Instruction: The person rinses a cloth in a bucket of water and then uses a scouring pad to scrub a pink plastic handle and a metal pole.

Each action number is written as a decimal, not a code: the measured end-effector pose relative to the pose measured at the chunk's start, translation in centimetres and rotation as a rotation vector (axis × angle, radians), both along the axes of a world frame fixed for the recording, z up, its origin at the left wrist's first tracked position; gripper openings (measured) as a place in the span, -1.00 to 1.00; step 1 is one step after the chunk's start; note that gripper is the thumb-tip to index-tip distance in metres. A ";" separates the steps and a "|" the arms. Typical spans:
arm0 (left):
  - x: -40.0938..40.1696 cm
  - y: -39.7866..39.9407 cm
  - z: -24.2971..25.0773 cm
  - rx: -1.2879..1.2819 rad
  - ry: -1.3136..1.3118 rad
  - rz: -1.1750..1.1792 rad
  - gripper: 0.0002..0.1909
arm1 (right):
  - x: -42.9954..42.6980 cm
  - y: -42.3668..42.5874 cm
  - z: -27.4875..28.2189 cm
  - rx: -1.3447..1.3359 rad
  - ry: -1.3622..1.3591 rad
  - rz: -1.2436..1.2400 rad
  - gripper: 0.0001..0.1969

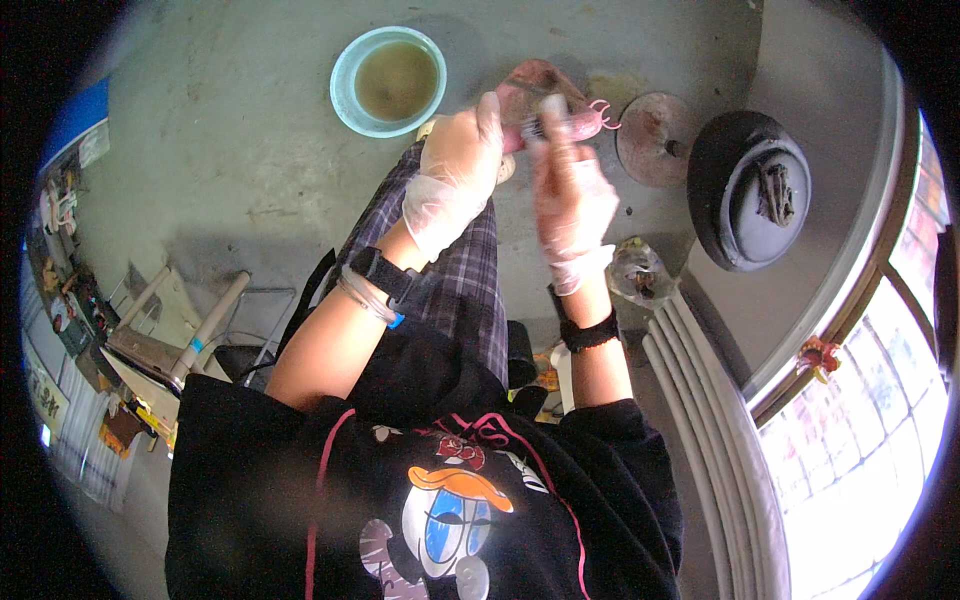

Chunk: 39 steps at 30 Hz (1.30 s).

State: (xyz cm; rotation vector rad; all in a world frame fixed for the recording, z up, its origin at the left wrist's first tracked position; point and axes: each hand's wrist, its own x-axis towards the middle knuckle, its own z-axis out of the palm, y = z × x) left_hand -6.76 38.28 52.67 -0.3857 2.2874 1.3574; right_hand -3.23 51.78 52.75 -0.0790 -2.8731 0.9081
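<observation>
My left hand (pixel 459 154), in a clear thin glove, grips a pink object (pixel 525 82) with the thumb over its near edge. The object has a brownish surface and thin curled pink prongs at its right end; its exact kind is unclear. Over its right part is my right hand (pixel 574 184), also gloved and blurred. It closes around a small blurred tool (pixel 533 129), perhaps a brush, that meets the pink object. Below the hands are my plaid-covered legs (pixel 457 292).
Left of the hands, a light blue basin (pixel 341 94) of murky brown water stands on the floor. At right are a round flat disc (pixel 649 135), a dark round vessel (pixel 709 195), a clear plastic bag (pixel 641 274), radiator pipes (pixel 705 420) and a window. A tubular frame (pixel 214 322) stands left.
</observation>
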 end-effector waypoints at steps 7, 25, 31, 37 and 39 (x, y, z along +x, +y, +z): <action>0.3 -0.2 -0.8 -0.230 0.325 -0.075 -0.38 | 0.5 -0.4 -0.7 0.047 0.076 0.137 -0.44; -0.2 0.0 0.1 -0.143 0.175 -0.074 -0.34 | -0.2 -0.3 -0.2 0.001 0.038 0.067 -0.56; -0.8 0.0 0.4 -0.159 0.063 -0.156 -0.54 | 0.2 -1.8 -0.8 0.000 0.125 0.155 -0.53; -0.5 0.0 -0.3 -0.125 0.308 -0.108 -0.43 | -1.0 -0.1 0.3 -0.078 0.038 -0.092 -0.60; -0.7 0.2 -0.6 -0.166 0.068 -0.088 -0.32 | 0.0 -1.5 -0.3 -0.034 0.071 0.143 -0.57</action>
